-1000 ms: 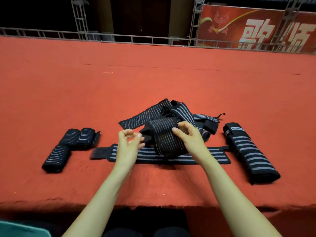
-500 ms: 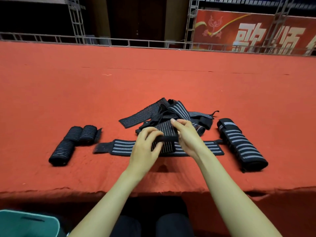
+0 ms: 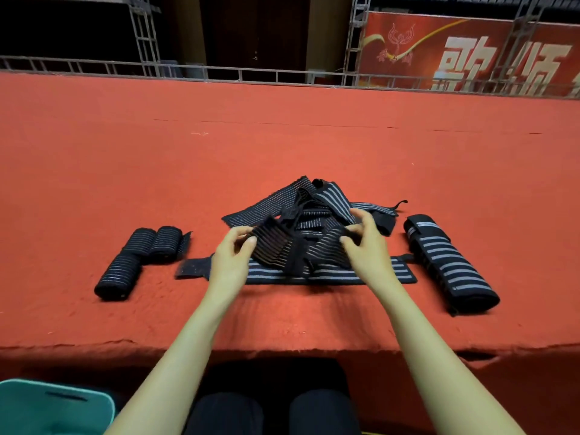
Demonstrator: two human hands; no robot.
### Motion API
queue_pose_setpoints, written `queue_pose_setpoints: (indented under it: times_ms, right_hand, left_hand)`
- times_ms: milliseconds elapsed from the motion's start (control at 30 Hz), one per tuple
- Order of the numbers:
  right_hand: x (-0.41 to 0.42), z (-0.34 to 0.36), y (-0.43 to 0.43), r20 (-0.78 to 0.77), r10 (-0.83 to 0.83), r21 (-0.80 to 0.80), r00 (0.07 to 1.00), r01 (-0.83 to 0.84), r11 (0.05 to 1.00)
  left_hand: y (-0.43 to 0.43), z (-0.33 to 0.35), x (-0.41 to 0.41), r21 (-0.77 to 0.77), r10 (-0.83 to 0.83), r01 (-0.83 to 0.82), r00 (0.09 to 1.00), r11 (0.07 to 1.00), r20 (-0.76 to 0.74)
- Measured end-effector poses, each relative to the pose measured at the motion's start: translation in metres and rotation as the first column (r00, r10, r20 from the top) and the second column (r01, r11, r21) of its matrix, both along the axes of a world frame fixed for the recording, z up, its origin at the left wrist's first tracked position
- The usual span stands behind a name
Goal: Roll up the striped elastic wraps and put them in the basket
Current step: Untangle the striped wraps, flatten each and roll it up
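A black wrap with thin pale stripes (image 3: pixel 282 246) is stretched between my hands just above the red surface. My left hand (image 3: pixel 233 255) pinches its left end; my right hand (image 3: pixel 365 243) pinches its right end. Behind it lies a loose pile of striped wraps (image 3: pixel 317 202). A flat wrap with broad grey stripes (image 3: pixel 398 273) lies under my hands. Three rolled wraps (image 3: pixel 141 259) sit at the left. A teal basket (image 3: pixel 53 409) shows at the bottom left corner, below the surface edge.
A long folded wrap with broad grey stripes (image 3: pixel 448 262) lies at the right. The red carpeted surface (image 3: pixel 282 136) stretches far back to a metal railing (image 3: pixel 219 73). Its front edge (image 3: pixel 282 350) runs just above my knees.
My hands have moved apart, pulling the thin-striped wrap out wide between them. The view has tilted down, so more of the teal basket shows.
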State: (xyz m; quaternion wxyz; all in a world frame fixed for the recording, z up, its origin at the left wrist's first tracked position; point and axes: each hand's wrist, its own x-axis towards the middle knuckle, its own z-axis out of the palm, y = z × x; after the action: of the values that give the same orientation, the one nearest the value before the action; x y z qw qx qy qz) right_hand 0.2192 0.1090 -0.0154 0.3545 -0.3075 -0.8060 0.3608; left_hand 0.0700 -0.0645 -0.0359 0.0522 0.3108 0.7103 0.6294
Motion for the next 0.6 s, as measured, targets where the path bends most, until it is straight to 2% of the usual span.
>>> queue_pose_setpoints:
  times_ms: [67, 133, 300, 500, 600]
  right_hand:
    - [0.010, -0.005, 0.017, -0.042, -0.100, 0.156, 0.994, 0.106, 0.982]
    - [0.022, -0.011, 0.031, -0.076, -0.166, 0.241, 0.983, 0.180, 0.954]
    - [0.046, -0.039, 0.047, -0.006, -0.230, 0.280, 0.973, 0.223, 0.934]
    - [0.070, -0.061, 0.030, 0.063, -0.230, 0.178, 0.971, 0.215, 0.960]
    - [0.081, -0.072, 0.022, 0.176, -0.245, 0.141, 0.953, 0.222, 0.965]
  left_hand:
    - [-0.016, -0.001, -0.015, -0.092, 0.095, -0.113, 0.979, 0.989, -0.182]
    - [-0.034, -0.004, -0.027, -0.124, 0.133, -0.161, 0.969, 0.979, -0.209]
    - [-0.062, -0.023, -0.044, -0.099, 0.041, -0.038, 0.999, 0.994, 0.028]
    - [-0.063, -0.034, -0.039, -0.028, 0.099, -0.095, 0.935, 0.995, 0.341]
    - [-0.070, -0.038, -0.035, -0.184, 0.112, -0.069, 0.966, 0.981, 0.232]
